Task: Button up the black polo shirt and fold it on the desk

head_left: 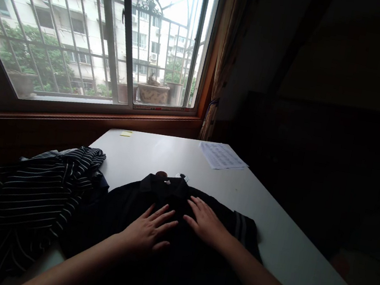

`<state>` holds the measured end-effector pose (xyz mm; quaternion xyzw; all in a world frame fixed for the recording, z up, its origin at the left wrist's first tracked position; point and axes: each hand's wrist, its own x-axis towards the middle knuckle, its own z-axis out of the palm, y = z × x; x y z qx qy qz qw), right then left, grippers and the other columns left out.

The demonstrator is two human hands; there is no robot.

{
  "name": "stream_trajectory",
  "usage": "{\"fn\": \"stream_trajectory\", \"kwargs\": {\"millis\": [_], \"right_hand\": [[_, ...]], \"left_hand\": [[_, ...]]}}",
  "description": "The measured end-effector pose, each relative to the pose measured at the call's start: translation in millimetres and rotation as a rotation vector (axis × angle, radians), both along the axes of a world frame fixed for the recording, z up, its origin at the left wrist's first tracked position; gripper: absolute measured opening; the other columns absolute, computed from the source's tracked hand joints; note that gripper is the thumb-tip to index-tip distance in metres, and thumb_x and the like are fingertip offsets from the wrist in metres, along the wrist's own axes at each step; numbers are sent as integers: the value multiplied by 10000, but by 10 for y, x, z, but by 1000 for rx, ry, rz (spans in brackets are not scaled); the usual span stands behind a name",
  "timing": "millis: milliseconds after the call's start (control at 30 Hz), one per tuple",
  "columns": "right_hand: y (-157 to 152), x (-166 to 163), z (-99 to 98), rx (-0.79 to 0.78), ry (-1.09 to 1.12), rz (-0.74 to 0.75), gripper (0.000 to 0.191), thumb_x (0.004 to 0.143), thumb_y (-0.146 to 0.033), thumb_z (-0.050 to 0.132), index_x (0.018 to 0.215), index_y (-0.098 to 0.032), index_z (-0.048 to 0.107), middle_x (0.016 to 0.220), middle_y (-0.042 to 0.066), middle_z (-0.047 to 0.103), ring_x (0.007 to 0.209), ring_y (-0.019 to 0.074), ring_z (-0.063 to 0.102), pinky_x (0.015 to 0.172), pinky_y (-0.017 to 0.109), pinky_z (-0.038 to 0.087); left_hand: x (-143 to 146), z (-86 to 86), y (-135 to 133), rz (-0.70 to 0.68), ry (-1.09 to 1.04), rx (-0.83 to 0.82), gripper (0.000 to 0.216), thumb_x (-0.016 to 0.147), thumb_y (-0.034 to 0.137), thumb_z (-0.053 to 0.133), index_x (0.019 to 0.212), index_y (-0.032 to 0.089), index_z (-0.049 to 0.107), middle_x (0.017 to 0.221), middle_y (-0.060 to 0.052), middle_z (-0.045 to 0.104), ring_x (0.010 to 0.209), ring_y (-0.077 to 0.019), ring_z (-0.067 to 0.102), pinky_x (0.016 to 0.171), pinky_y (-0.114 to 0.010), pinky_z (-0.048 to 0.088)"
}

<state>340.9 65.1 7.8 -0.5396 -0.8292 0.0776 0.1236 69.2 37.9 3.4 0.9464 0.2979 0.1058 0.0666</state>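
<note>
A dark polo shirt [191, 264] lies spread on the white table [159, 152], its collar toward the window and a striped sleeve cuff at the right. My left hand [151, 228] rests on the shirt's chest with fingers spread. Just below the collar's right side, my right hand [203, 218] lies flat on the cloth, fingers apart. Neither hand grips the fabric. The shirt's lower part fades into shadow.
A heap of black-and-white striped clothing [35, 194] sits at the table's left. Printed papers [222, 156] and yellow sticky notes [126, 134] lie toward the far edge. Two small round objects, one reddish-brown [162, 174], peek out beyond the collar. A barred window [95, 29] stands behind.
</note>
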Motion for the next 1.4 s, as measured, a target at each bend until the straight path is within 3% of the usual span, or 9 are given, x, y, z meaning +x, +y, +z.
{"fn": "stream_trajectory", "kwargs": {"millis": [100, 200, 433, 600, 767, 1033, 1200, 1400], "right_hand": [[-34, -25, -140, 11, -21, -15, 648, 983, -559, 377, 1520, -194, 370, 1608, 103, 291, 1493, 286, 224, 1224, 491, 174], [-17, 39, -173, 7, -35, -24, 655, 990, -574, 340, 1533, -207, 346, 1620, 89, 256, 1497, 263, 218, 1226, 471, 175], [13, 156, -180, 16, -59, -42, 703, 981, -631, 286, 1540, -206, 332, 1624, 70, 238, 1500, 248, 211, 1232, 447, 171], [32, 285, -207, 40, -63, -13, 716, 979, -643, 279, 1537, -200, 335, 1620, 66, 250, 1496, 243, 227, 1232, 445, 189], [72, 487, -214, 61, -63, 0, 704, 977, -633, 309, 1538, -210, 333, 1614, 61, 271, 1491, 250, 240, 1228, 449, 215], [184, 804, -253, 54, -97, -19, 716, 970, -649, 304, 1545, -223, 312, 1623, 60, 233, 1496, 252, 215, 1228, 471, 204], [243, 906, -283, 41, -124, -42, 724, 969, -659, 283, 1542, -217, 315, 1625, 56, 226, 1500, 242, 203, 1228, 481, 186], [208, 884, -261, 30, -143, -58, 737, 969, -666, 259, 1544, -209, 311, 1627, 55, 217, 1504, 235, 190, 1231, 467, 176]], "left_hand": [[-66, -19, -22, 50, -8, 2, 740, 971, 535, 492, 1574, 318, 122, 1635, -74, 172, 1503, -339, 124, 1181, -634, 208], [-224, -24, -50, 111, 6, 3, 766, 962, 548, 504, 1575, 321, 106, 1642, -75, 137, 1503, -359, 104, 1172, -647, 214], [-798, -75, -113, 411, 10, 28, 652, 992, 540, 436, 1561, 321, 204, 1621, -73, 238, 1481, -338, 227, 1177, -599, 259], [-1136, -39, -117, 554, 18, -10, 545, 1012, 533, 381, 1511, 316, 353, 1562, -51, 380, 1459, -308, 302, 1171, -582, 285], [-1361, -68, -91, 645, 26, -2, 494, 1026, 428, 379, 1496, 274, 393, 1544, -64, 411, 1446, -277, 338, 1188, -538, 274], [-1442, -218, -41, 644, -17, 113, 474, 998, 395, 442, 1449, 251, 453, 1487, -77, 471, 1371, -287, 423, 1151, -498, 346], [-1399, -96, 98, 691, -26, 130, 451, 981, 246, 437, 1431, 217, 457, 1255, -112, 601, 1135, -280, 566, 986, -428, 478], [-1359, 109, 382, 712, 23, 119, 565, 899, 12, 377, 1432, 194, 427, 1229, -112, 602, 1118, -223, 575, 930, -333, 483]]}}
